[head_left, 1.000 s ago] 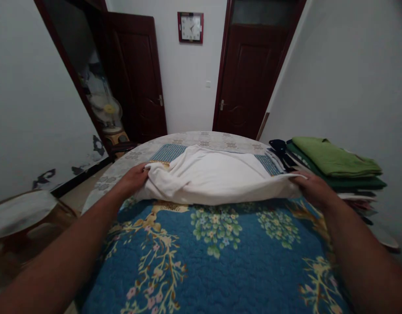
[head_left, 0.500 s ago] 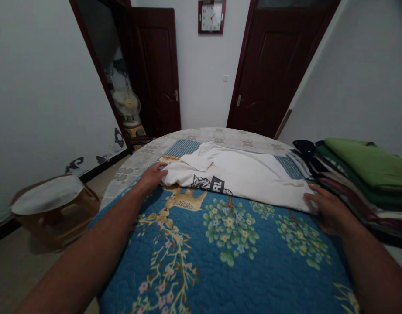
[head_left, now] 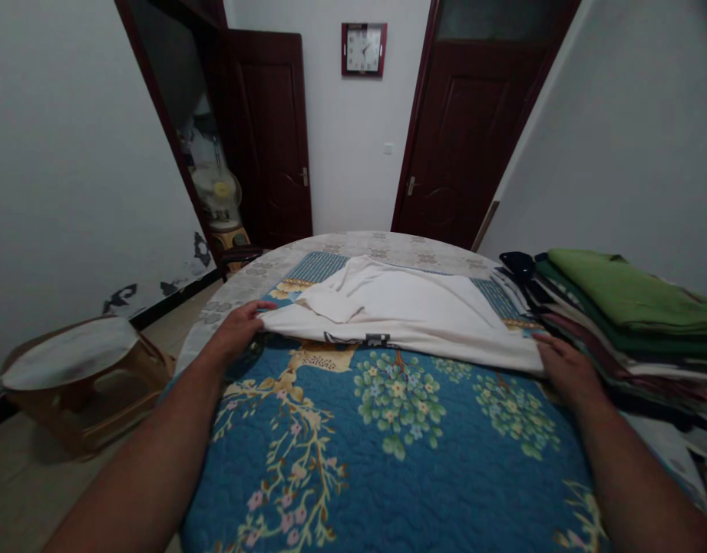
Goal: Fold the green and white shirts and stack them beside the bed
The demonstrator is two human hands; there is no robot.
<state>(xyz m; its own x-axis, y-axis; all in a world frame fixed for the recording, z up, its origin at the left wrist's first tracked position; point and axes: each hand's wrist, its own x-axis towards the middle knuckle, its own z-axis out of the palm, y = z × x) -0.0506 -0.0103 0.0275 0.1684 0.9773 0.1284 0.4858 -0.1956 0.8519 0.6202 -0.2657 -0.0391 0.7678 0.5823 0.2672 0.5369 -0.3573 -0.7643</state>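
A white T-shirt lies across a blue quilted cloth with flowers and trees. Only a sliver of its black print shows along the near edge, which is drawn taut in a rolled-looking strip. At the left end of that edge, my left hand is closed on the fabric, the index finger reaching forward. My right hand grips the opposite end, its thumb and some fingertips hidden.
Folded clothes, green on top, are stacked to the right. Beneath the quilted cloth is a round table with a patterned cover. On the floor at the left stands a plastic stool. Two dark doors and a wall clock are beyond.
The shirt's near edge has turned over, so most of the black print is now hidden. My left hand has moved left, stretching the edge. The view has tilted up slightly.
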